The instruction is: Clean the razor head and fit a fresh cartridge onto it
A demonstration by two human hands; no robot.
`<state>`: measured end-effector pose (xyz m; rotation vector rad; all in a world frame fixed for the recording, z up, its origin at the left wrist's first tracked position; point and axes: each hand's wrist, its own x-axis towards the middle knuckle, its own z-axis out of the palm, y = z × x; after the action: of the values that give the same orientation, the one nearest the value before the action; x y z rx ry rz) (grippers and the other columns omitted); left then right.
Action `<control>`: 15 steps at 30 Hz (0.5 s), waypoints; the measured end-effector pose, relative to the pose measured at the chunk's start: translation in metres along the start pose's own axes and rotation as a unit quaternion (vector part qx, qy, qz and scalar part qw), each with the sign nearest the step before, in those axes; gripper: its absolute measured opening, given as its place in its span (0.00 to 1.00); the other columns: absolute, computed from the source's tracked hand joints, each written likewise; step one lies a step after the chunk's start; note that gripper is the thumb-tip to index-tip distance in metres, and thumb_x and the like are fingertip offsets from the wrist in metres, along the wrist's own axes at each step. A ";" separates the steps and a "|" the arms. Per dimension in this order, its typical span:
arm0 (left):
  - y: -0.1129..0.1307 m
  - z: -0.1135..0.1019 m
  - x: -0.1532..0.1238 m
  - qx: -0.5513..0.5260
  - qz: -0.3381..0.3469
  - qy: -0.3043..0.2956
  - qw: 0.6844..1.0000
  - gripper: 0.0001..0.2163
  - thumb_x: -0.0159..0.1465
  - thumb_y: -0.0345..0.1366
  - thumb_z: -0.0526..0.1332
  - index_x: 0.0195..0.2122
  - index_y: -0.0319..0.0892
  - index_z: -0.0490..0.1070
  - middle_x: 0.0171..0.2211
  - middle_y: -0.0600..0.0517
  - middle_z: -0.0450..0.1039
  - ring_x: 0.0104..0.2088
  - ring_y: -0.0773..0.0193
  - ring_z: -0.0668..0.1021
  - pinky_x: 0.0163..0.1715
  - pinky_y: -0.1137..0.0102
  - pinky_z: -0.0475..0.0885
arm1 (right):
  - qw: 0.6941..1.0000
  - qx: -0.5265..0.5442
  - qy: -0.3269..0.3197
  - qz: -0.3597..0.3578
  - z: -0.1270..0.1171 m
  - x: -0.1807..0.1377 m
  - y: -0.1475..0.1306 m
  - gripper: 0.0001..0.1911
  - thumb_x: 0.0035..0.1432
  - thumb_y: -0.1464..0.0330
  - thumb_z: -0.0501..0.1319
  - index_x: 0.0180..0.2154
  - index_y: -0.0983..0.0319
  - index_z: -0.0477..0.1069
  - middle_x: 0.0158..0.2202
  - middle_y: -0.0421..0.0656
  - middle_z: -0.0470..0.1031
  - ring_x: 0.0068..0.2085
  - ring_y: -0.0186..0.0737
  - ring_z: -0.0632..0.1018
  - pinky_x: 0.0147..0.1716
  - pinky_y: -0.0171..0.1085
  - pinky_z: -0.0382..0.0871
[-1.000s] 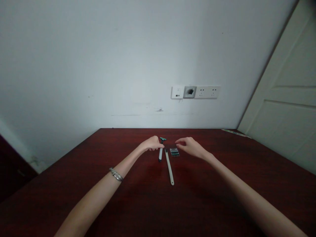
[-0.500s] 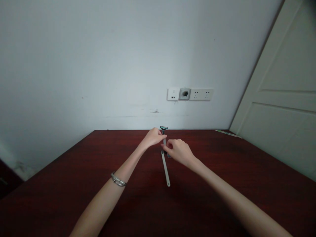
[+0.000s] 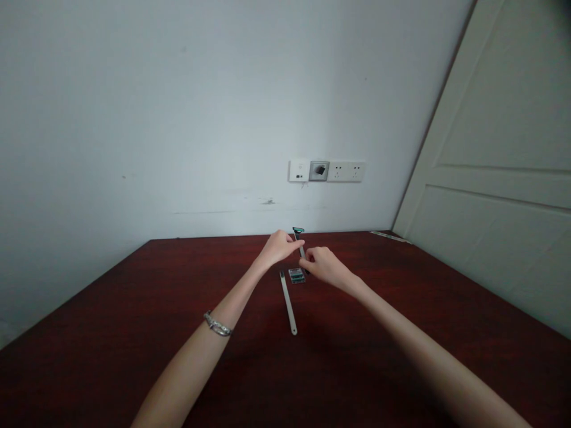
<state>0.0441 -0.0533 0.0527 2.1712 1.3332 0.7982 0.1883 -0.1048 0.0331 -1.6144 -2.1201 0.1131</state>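
Left grip [image 3: 280, 244] pinches slender razor [image 3: 298, 234]; table [image 3: 259, 368] wood-grained.

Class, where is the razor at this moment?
In the head view, the razor is just right of centre, held by the left hand with the right hand at its lower handle; the small clear case lies to its lower left.

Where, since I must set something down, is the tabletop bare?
Left of the left arm, right of the right arm short of the thin strip, and between the arms, on the near side of the pale stick. The middle is crowded: left hand and right hand at the razor, small case nearby.
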 end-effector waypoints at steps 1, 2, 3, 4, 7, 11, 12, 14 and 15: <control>0.000 0.001 0.001 -0.013 -0.003 -0.025 1.000 0.20 0.57 0.47 0.57 0.15 0.37 0.68 0.11 0.55 0.59 0.15 0.71 0.62 0.19 0.74 0.54 | 1.000 0.012 -0.006 0.003 -0.003 -0.002 0.009 0.14 0.53 0.66 0.53 0.18 0.62 0.66 0.19 0.43 0.71 0.22 0.34 0.69 0.22 0.32 0.52; -0.002 0.001 0.002 -0.023 -0.007 -0.050 0.998 0.20 0.58 0.47 0.56 0.16 0.37 0.69 0.11 0.55 0.62 0.14 0.72 0.63 0.18 0.75 0.56 | 1.000 0.023 -0.013 0.009 -0.005 -0.005 0.019 0.14 0.53 0.66 0.53 0.18 0.62 0.66 0.19 0.42 0.71 0.22 0.33 0.69 0.23 0.32 0.53; -0.004 0.001 0.002 -0.027 -0.013 -0.072 0.997 0.20 0.58 0.46 0.55 0.17 0.36 0.70 0.12 0.54 0.63 0.13 0.72 0.63 0.18 0.75 0.57 | 0.999 0.027 -0.019 0.019 -0.007 -0.008 0.031 0.14 0.53 0.67 0.53 0.18 0.63 0.66 0.19 0.42 0.71 0.23 0.33 0.69 0.23 0.32 0.53; -0.007 0.001 0.003 -0.025 -0.020 -0.086 0.996 0.20 0.59 0.45 0.55 0.17 0.36 0.70 0.11 0.54 0.63 0.13 0.73 0.63 0.17 0.75 0.57 | 0.999 0.025 -0.025 0.029 -0.009 -0.011 0.044 0.14 0.53 0.67 0.53 0.19 0.63 0.66 0.20 0.42 0.71 0.23 0.33 0.70 0.23 0.32 0.54; -0.021 -0.001 0.005 -0.008 -0.049 -0.101 0.994 0.18 0.58 0.42 0.56 0.17 0.35 0.71 0.11 0.55 0.61 0.12 0.73 0.62 0.15 0.76 0.56 | 0.996 -0.017 -0.051 0.073 -0.013 -0.025 0.092 0.14 0.54 0.65 0.53 0.21 0.63 0.68 0.23 0.44 0.73 0.25 0.35 0.72 0.25 0.32 0.56; -0.043 0.003 0.006 0.006 -0.080 -0.123 0.989 0.16 0.58 0.40 0.55 0.18 0.35 0.71 0.11 0.55 0.61 0.11 0.73 0.63 0.13 0.77 0.57 | 0.984 -0.083 -0.090 0.127 -0.014 -0.049 0.153 0.15 0.55 0.64 0.54 0.22 0.65 0.69 0.25 0.48 0.75 0.26 0.39 0.73 0.26 0.34 0.56; -0.047 0.005 0.006 0.009 -0.083 -0.128 0.988 0.16 0.58 0.40 0.55 0.18 0.35 0.71 0.11 0.55 0.61 0.11 0.73 0.63 0.14 0.77 0.58 | 0.982 -0.087 -0.110 0.129 -0.014 -0.054 0.165 0.16 0.56 0.63 0.54 0.22 0.65 0.69 0.25 0.48 0.75 0.27 0.39 0.74 0.26 0.34 0.57; -0.054 0.009 0.006 0.019 -0.088 -0.135 0.987 0.16 0.58 0.39 0.55 0.17 0.35 0.70 0.11 0.55 0.61 0.12 0.73 0.64 0.14 0.77 0.59 | 0.976 -0.095 -0.131 0.147 -0.015 -0.064 0.182 0.16 0.57 0.63 0.53 0.23 0.65 0.70 0.27 0.49 0.76 0.28 0.40 0.75 0.27 0.34 0.58; -0.056 0.011 0.005 0.025 -0.090 -0.138 0.986 0.16 0.58 0.39 0.55 0.17 0.35 0.70 0.11 0.55 0.62 0.12 0.73 0.64 0.15 0.77 0.60 | 0.974 -0.095 -0.137 0.151 -0.016 -0.068 0.188 0.16 0.58 0.63 0.53 0.24 0.65 0.70 0.27 0.49 0.76 0.29 0.41 0.75 0.28 0.34 0.59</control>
<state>0.0181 -0.0259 0.0095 2.0716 1.3909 0.3832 0.3755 -0.1139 -0.0385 -2.1377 -2.1174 0.2521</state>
